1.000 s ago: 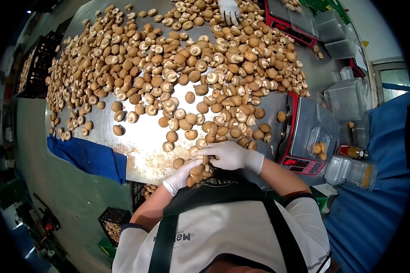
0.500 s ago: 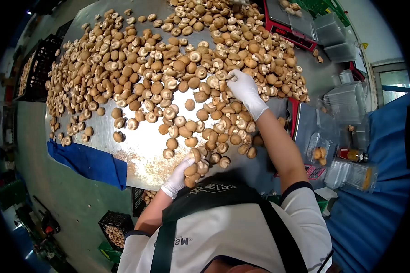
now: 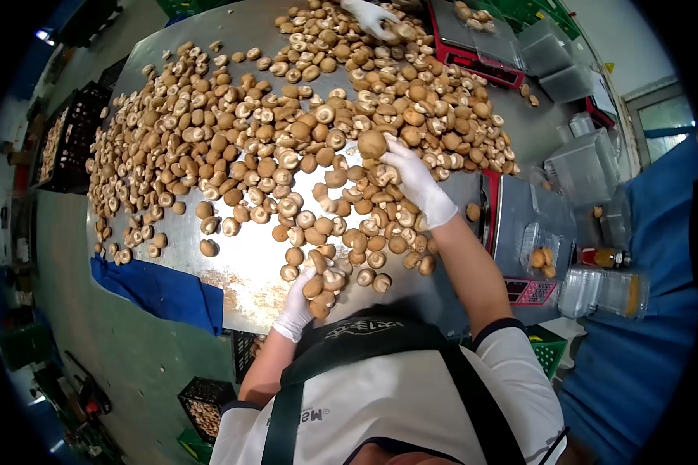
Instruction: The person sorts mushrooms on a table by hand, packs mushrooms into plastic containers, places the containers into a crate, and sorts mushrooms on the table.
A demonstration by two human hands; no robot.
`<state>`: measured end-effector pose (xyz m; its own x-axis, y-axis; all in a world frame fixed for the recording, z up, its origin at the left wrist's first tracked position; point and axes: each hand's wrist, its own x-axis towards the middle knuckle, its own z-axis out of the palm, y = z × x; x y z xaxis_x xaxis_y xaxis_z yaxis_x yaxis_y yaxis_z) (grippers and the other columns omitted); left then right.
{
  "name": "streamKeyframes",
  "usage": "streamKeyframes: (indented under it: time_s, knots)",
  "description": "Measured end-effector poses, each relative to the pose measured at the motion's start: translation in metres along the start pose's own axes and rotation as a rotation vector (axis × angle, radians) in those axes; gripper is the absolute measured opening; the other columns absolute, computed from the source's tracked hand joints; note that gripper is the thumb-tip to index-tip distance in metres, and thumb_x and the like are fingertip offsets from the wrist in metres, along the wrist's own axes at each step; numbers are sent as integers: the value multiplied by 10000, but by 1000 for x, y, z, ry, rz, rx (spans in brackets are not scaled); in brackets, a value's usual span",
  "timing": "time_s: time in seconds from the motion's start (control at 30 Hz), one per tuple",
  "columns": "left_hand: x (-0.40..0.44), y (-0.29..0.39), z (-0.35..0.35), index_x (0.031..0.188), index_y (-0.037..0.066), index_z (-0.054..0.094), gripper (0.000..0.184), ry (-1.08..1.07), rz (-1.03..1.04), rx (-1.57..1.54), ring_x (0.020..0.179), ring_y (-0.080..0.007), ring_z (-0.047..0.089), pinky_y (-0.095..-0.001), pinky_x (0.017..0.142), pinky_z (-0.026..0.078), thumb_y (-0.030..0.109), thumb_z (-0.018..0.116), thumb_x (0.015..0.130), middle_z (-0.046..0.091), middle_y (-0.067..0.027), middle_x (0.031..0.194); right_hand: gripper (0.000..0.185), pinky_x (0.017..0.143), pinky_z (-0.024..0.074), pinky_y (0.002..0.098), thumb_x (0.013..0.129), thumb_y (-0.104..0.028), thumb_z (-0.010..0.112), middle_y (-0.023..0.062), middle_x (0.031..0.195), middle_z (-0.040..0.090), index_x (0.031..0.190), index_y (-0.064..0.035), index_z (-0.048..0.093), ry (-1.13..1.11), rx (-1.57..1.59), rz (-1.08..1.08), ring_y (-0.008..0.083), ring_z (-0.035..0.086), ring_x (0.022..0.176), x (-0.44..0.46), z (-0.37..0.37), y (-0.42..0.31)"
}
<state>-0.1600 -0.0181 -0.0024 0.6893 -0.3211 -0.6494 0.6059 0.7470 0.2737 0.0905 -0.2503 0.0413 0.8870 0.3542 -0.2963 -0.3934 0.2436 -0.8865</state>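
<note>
My left hand (image 3: 295, 308), in a white glove, cradles several brown shiitake mushrooms (image 3: 313, 287) near the front edge of the metal table. In my right hand (image 3: 415, 180), also gloved, a large shiitake mushroom (image 3: 372, 144) is pinched by the fingertips, its round cap facing up. Loose mushrooms (image 3: 380, 213) lie under and around that hand. A broad heap of mushrooms (image 3: 225, 116) spreads over the table (image 3: 244, 287), some caps up, others with pale stems showing.
Another person's gloved hand (image 3: 372, 18) holds a mushroom at the far side. To the right stand red scales (image 3: 485, 71), a nearer scale (image 3: 512, 221) bearing a mushroom tray (image 3: 543, 260), and clear plastic boxes (image 3: 585, 167). A blue cloth (image 3: 159, 294) hangs at the left edge; black crates (image 3: 205, 407) stand below.
My right hand has lifted a large mushroom from the heap and moved slightly toward me. My left hand still holds its mushrooms. Another person's hand has come in at the top.
</note>
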Motion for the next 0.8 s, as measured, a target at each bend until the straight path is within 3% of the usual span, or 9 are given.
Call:
streamKeyframes:
  time_s: [0.13,0.2,0.27,0.4,0.53,0.6,0.67,0.73,0.8]
  knots:
    - [8,7,42,1272,41,531,402,-54,171,178,1047,-217,626,-317,895,521,334,525,996,619,-104,1172,424,1022,444,295,971,-80,516,73,1316,600,1383,22,518,-103,202,76,152,564,1193,-70,-8,-17]
    - [11,5,81,1227,17,570,442,-25,266,285,996,-227,643,-332,884,520,380,533,978,654,-113,1103,459,970,477,277,950,-56,490,81,1290,611,1404,17,501,-64,179,-19,144,590,1138,-100,-23,-5]
    - [21,4,116,1338,56,462,421,-170,203,337,1108,-230,605,-348,972,486,277,525,985,601,-102,1177,502,920,494,249,925,-48,485,85,1279,612,1423,12,486,-42,242,-14,129,599,1099,-141,-38,-5]
    - [45,-37,221,1329,32,463,416,-400,409,647,1123,-205,593,-331,973,482,258,520,984,577,-98,1197,485,900,514,259,953,-96,467,139,1400,530,1420,32,471,77,-7,-273,142,585,1162,-224,-70,-45]
    - [72,-100,324,1299,14,493,394,-604,398,774,1053,-181,605,-301,924,492,210,594,972,582,-90,1189,472,763,563,227,1000,-192,413,139,1418,526,1410,36,468,350,40,-414,180,644,1096,-297,-119,-95]
    - [99,-142,358,1274,15,530,381,-735,464,848,1068,-199,602,-320,928,486,203,633,959,591,-93,1177,474,875,538,265,1034,-257,387,132,1380,560,1395,30,495,533,-40,-526,182,616,1143,-322,-153,-107]
    - [129,-185,379,1235,16,562,376,-748,834,1020,1103,-269,588,-366,959,470,194,671,923,591,-125,1170,467,1009,467,311,1060,-280,348,134,1353,580,1357,25,540,751,-349,-686,211,583,1198,-331,-190,-105]
    - [148,-208,388,1254,20,557,461,-767,1089,1223,1141,-310,567,-403,997,450,182,703,847,579,-158,1215,436,1092,386,340,1068,-252,346,119,1327,598,1320,20,575,884,-517,-637,214,547,1240,-329,-212,-103]
    - [144,-211,389,1257,30,568,542,-607,1103,1574,1173,-364,533,-456,1034,410,240,727,784,569,-191,1235,364,1081,401,348,1055,-191,416,127,1312,611,1293,19,596,868,-549,-570,226,558,1233,-320,-245,-80]
